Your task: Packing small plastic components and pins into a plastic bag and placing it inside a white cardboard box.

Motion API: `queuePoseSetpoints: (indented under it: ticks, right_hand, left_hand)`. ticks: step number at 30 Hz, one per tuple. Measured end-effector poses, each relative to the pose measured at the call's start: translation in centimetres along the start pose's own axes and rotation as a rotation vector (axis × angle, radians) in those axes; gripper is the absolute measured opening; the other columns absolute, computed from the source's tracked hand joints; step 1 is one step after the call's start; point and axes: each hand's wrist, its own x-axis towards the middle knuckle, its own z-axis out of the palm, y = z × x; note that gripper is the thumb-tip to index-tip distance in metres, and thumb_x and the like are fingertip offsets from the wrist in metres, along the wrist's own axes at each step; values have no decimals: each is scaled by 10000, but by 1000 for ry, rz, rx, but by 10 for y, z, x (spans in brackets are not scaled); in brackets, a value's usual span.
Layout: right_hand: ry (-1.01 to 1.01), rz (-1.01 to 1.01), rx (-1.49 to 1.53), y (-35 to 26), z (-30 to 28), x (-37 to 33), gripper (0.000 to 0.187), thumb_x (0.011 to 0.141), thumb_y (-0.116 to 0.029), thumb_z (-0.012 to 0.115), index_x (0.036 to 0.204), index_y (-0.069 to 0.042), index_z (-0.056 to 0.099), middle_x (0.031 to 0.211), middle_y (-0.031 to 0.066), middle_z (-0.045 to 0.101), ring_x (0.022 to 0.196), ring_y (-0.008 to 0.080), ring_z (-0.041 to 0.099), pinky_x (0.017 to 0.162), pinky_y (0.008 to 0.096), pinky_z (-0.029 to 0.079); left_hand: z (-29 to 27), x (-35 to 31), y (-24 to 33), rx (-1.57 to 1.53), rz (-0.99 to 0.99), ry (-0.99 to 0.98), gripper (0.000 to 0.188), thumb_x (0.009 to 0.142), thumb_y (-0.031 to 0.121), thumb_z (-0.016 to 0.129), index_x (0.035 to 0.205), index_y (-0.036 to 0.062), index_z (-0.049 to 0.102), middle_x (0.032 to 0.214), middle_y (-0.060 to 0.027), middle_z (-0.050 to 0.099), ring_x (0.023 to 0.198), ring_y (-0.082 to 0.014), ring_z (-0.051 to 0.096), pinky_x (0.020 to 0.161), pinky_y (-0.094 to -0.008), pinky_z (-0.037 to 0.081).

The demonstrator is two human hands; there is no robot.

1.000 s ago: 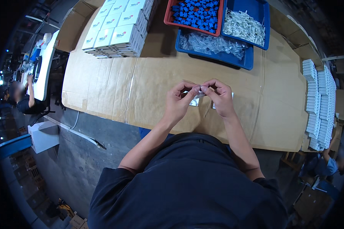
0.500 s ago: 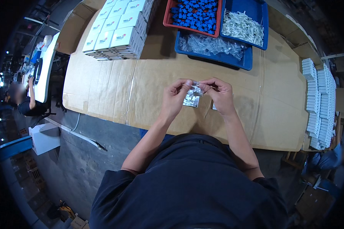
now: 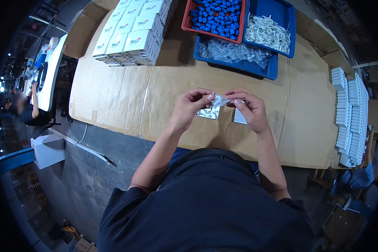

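A small clear plastic bag [image 3: 220,101] is stretched between my two hands above the cardboard-covered table. My left hand [image 3: 193,107] pinches one end, where something whitish shows that is too small to name. My right hand [image 3: 250,109] grips the other end between thumb and fingers. Beneath my left fingers lies a shiny silvery square piece [image 3: 209,113], partly covered by the hand. Beside it, under my right hand, a flat white piece [image 3: 240,117] rests on the cardboard, also partly hidden.
Stacked white boxes [image 3: 132,41] stand at the back left. A red tray [image 3: 184,27] of blue parts and a blue tray [image 3: 292,29] of whitish pieces sit above another blue tray [image 3: 273,71] holding clear plastic bags. White stacks [image 3: 350,117] line the right edge. Other people work at both sides.
My right hand has shifted right and turned, drawing the plastic bag out longer between both hands. More of the white piece beneath it now shows.
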Motion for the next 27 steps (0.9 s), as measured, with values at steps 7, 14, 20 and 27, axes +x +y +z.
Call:
queuePoseSetpoints:
  ticks: [7,14,20,27]
  right_hand:
    - [34,101,-4,19,5,-4,89,965,18,686,1051,31,706,1170,111,682,1005,135,662,866,284,582]
    - [38,162,70,18,16,-2,313,929,67,709,1229,23,629,1153,79,678,1038,123,650,912,271,564]
    - [35,153,80,13,18,1,408,925,70,712,1311,24,587,1153,90,676,1062,121,643,929,271,555]
    - [46,218,25,11,18,2,411,921,57,728,1308,6,599,1062,59,679,977,94,647,883,244,548]
  left_hand:
    - [17,-4,6,193,135,80,160,990,103,722,1101,-11,732,967,-24,726,858,-65,647,765,-227,529]
    - [17,-9,9,234,147,91,188,996,81,698,1155,-20,703,971,-10,714,877,-60,649,779,-219,516]
    - [15,-11,6,169,143,70,198,970,20,700,1163,-13,676,984,7,675,880,-53,629,783,-221,499]
    - [17,-12,2,395,372,90,250,988,11,665,1234,-16,625,1076,-15,671,926,-64,637,801,-223,511]
